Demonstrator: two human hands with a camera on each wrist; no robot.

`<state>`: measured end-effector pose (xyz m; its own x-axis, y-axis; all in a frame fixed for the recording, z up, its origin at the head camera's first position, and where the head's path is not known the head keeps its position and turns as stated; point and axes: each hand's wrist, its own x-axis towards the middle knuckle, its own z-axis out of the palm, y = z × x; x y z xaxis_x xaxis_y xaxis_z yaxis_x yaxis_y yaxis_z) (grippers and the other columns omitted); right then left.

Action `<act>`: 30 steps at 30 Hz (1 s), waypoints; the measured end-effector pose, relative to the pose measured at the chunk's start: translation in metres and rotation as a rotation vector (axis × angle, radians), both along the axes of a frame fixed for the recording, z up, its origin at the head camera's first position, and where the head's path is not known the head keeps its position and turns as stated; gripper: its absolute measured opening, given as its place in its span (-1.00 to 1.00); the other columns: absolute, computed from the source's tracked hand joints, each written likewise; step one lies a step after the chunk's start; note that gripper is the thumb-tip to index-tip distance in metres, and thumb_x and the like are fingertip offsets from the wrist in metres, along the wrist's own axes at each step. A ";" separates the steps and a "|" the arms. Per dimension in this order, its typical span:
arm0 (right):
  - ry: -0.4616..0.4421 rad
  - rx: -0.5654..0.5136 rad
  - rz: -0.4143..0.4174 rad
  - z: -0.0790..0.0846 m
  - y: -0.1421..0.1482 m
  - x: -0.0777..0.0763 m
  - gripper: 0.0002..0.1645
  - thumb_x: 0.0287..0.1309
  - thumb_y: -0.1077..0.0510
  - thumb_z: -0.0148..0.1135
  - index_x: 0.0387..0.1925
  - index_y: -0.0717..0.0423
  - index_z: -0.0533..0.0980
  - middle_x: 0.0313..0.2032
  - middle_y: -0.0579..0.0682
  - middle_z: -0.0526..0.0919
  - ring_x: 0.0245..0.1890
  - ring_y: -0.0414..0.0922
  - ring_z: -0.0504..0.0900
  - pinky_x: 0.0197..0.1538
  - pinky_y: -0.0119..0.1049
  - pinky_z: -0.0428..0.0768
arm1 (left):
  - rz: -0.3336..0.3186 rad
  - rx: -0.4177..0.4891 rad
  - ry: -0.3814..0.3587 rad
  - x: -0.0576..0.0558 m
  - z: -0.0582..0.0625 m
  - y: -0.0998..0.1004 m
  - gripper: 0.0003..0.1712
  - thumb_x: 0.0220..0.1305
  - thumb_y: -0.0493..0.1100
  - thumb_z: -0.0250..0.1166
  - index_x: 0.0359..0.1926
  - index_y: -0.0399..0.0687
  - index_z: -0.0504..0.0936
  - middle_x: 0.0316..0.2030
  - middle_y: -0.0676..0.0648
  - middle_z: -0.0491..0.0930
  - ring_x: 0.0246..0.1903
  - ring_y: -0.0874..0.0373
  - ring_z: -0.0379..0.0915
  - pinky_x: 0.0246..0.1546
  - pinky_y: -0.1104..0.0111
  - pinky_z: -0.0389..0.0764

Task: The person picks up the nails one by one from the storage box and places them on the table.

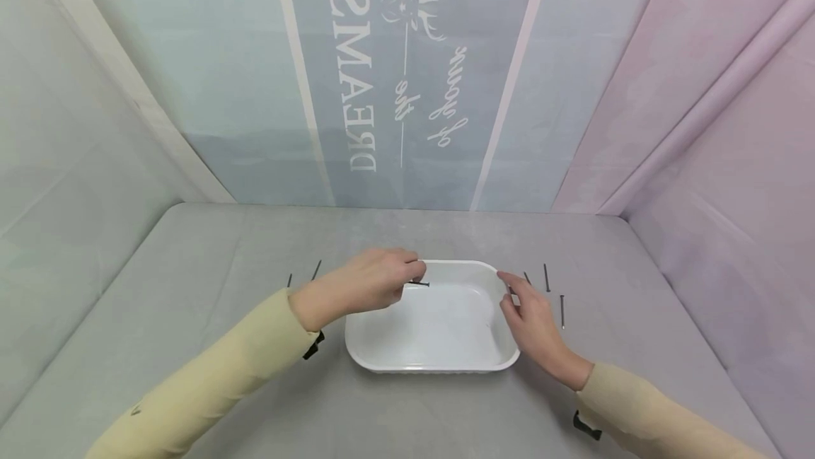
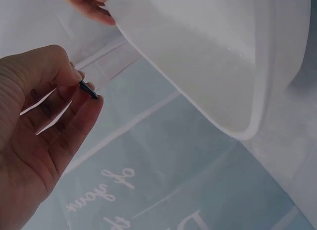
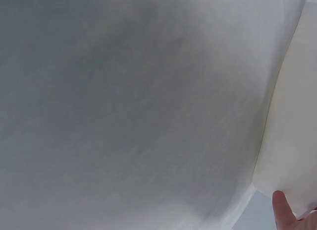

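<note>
My left hand (image 1: 385, 279) is above the far left part of a white rectangular dish (image 1: 439, 367). Thumb and fingertips pinch a dark nail (image 1: 419, 283), its flat head pointing right; in the left wrist view the same nail (image 2: 89, 89) is mostly hidden by the fingers. At the dish's right side, my right hand (image 1: 535, 321) grips the rim with thumb and fingers. A small dark bit shows between those fingers, too small to identify. In the right wrist view one fingertip (image 3: 280, 198) touches the dish's pale outer wall (image 3: 292, 121).
Right of the dish, several dark nails lie on the grey tabletop, among them one nail (image 1: 545, 277) and a nearer nail (image 1: 562, 310). Two more lie left, partly behind the left forearm, including a slanted nail (image 1: 316, 269). Fabric walls (image 1: 407, 183) enclose the table's back and sides.
</note>
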<state>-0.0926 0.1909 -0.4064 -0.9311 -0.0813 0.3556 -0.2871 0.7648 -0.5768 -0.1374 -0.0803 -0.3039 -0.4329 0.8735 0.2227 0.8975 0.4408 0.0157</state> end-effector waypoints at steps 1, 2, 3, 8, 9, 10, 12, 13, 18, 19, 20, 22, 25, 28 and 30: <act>0.001 -0.001 0.000 0.000 0.000 0.000 -0.56 0.14 0.36 -0.07 0.09 0.30 0.38 0.02 0.25 0.48 -0.07 0.14 0.54 -0.27 -0.21 0.60 | 0.004 0.009 0.007 0.000 0.000 -0.001 -0.73 -0.12 -0.52 0.11 -0.44 -0.08 0.46 -0.55 0.06 0.41 -0.59 0.21 0.28 -0.63 0.50 0.28; 0.002 0.000 -0.001 0.000 0.000 0.000 -0.56 0.14 0.36 -0.07 0.09 0.30 0.38 0.02 0.25 0.48 -0.07 0.14 0.54 -0.27 -0.21 0.60 | 0.006 0.018 0.013 0.000 0.000 -0.002 -0.73 -0.12 -0.52 0.11 -0.43 -0.08 0.47 -0.55 0.05 0.42 -0.59 0.21 0.29 -0.62 0.49 0.29; 0.003 -0.001 -0.001 -0.001 0.000 0.000 -0.56 0.14 0.36 -0.07 0.09 0.30 0.38 0.02 0.25 0.48 -0.07 0.14 0.54 -0.27 -0.21 0.60 | 0.008 0.028 0.015 0.000 0.001 -0.003 -0.73 -0.12 -0.52 0.12 -0.43 -0.09 0.48 -0.54 0.05 0.43 -0.59 0.21 0.30 -0.62 0.49 0.30; 0.005 -0.001 -0.001 -0.001 0.000 0.000 -0.56 0.14 0.36 -0.08 0.09 0.31 0.38 0.02 0.26 0.48 -0.07 0.14 0.54 -0.26 -0.20 0.60 | 0.028 0.056 0.042 -0.002 0.000 -0.009 -0.73 -0.13 -0.52 0.12 -0.43 -0.09 0.48 -0.56 0.05 0.42 -0.60 0.21 0.28 -0.61 0.49 0.32; 0.004 -0.002 0.000 -0.001 0.000 0.000 -0.56 0.14 0.36 -0.08 0.09 0.31 0.38 0.02 0.26 0.48 -0.07 0.14 0.54 -0.26 -0.20 0.60 | 0.030 0.064 0.041 -0.003 0.000 -0.011 -0.73 -0.14 -0.52 0.12 -0.44 -0.09 0.48 -0.56 0.05 0.41 -0.60 0.21 0.28 -0.61 0.50 0.31; 0.004 -0.003 0.001 -0.001 0.000 0.000 -0.56 0.14 0.36 -0.07 0.09 0.31 0.38 0.02 0.26 0.48 -0.07 0.14 0.54 -0.26 -0.21 0.60 | 0.032 0.072 0.043 -0.003 0.000 -0.012 -0.73 -0.15 -0.52 0.12 -0.44 -0.09 0.48 -0.56 0.05 0.41 -0.61 0.21 0.28 -0.61 0.49 0.31; 0.003 -0.005 0.004 -0.001 0.000 0.000 -0.56 0.14 0.36 -0.07 0.09 0.31 0.37 0.02 0.26 0.48 -0.07 0.14 0.54 -0.26 -0.21 0.60 | 0.033 0.091 0.038 -0.004 0.001 -0.014 -0.72 -0.17 -0.53 0.11 -0.45 -0.09 0.47 -0.56 0.05 0.41 -0.61 0.21 0.27 -0.61 0.50 0.30; 0.003 -0.007 0.004 -0.001 0.000 0.000 -0.56 0.14 0.36 -0.07 0.09 0.31 0.38 0.03 0.26 0.48 -0.07 0.14 0.54 -0.26 -0.21 0.60 | 0.030 0.103 0.038 -0.004 0.001 -0.016 -0.72 -0.17 -0.54 0.11 -0.46 -0.09 0.46 -0.56 0.05 0.42 -0.61 0.22 0.27 -0.61 0.51 0.30; 0.001 -0.010 -0.004 -0.001 -0.001 0.002 -0.56 0.14 0.36 -0.08 0.09 0.31 0.38 0.03 0.25 0.47 -0.06 0.14 0.53 -0.25 -0.20 0.60 | 0.030 0.153 0.042 -0.006 0.005 -0.023 -0.70 -0.20 -0.55 0.10 -0.48 -0.08 0.46 -0.56 0.05 0.41 -0.63 0.22 0.26 -0.62 0.51 0.28; -0.001 -0.011 -0.007 -0.001 -0.002 0.002 -0.56 0.14 0.36 -0.08 0.09 0.31 0.38 0.03 0.25 0.47 -0.06 0.14 0.53 -0.25 -0.19 0.60 | 0.033 0.161 0.049 -0.006 0.005 -0.024 -0.70 -0.20 -0.55 0.09 -0.48 -0.08 0.47 -0.56 0.06 0.41 -0.62 0.22 0.26 -0.63 0.50 0.28; -0.003 -0.012 -0.009 -0.001 -0.003 0.003 -0.56 0.14 0.36 -0.08 0.09 0.31 0.38 0.03 0.25 0.47 -0.06 0.14 0.53 -0.25 -0.19 0.60 | 0.039 0.164 0.051 -0.007 0.005 -0.026 -0.70 -0.20 -0.55 0.09 -0.47 -0.08 0.48 -0.56 0.06 0.41 -0.62 0.22 0.26 -0.63 0.49 0.28; -0.006 -0.011 -0.013 -0.001 -0.004 0.004 -0.56 0.14 0.36 -0.08 0.09 0.31 0.37 0.04 0.26 0.47 -0.06 0.15 0.53 -0.25 -0.18 0.59 | 0.047 0.172 0.054 -0.007 0.006 -0.029 -0.69 -0.21 -0.55 0.08 -0.46 -0.09 0.49 -0.55 0.05 0.41 -0.62 0.21 0.26 -0.62 0.48 0.29; -0.008 -0.006 -0.020 -0.002 -0.006 0.006 -0.56 0.15 0.36 -0.08 0.10 0.31 0.37 0.04 0.26 0.47 -0.06 0.15 0.53 -0.24 -0.19 0.59 | 0.056 0.178 0.054 -0.007 0.006 -0.034 -0.69 -0.20 -0.54 0.09 -0.44 -0.10 0.51 -0.53 0.04 0.43 -0.61 0.21 0.27 -0.62 0.47 0.30; -0.006 0.000 -0.028 -0.003 -0.008 0.008 -0.55 0.15 0.35 -0.08 0.11 0.30 0.36 0.03 0.25 0.47 -0.06 0.14 0.53 -0.24 -0.20 0.60 | 0.052 0.195 0.051 -0.008 0.006 -0.038 -0.69 -0.20 -0.54 0.10 -0.44 -0.11 0.50 -0.53 0.03 0.43 -0.61 0.20 0.26 -0.61 0.46 0.31; -0.004 0.003 -0.032 -0.004 -0.009 0.009 -0.55 0.15 0.35 -0.08 0.11 0.29 0.37 0.02 0.25 0.48 -0.06 0.14 0.53 -0.25 -0.21 0.60 | 0.051 0.205 0.048 -0.010 0.005 -0.042 -0.69 -0.21 -0.55 0.11 -0.44 -0.11 0.49 -0.53 0.03 0.42 -0.61 0.21 0.25 -0.61 0.46 0.31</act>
<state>-0.0833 0.1821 -0.4108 -0.9346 -0.0521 0.3518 -0.2598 0.7755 -0.5754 -0.1474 -0.1223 -0.2994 -0.4602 0.7847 0.4154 0.8758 0.4779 0.0674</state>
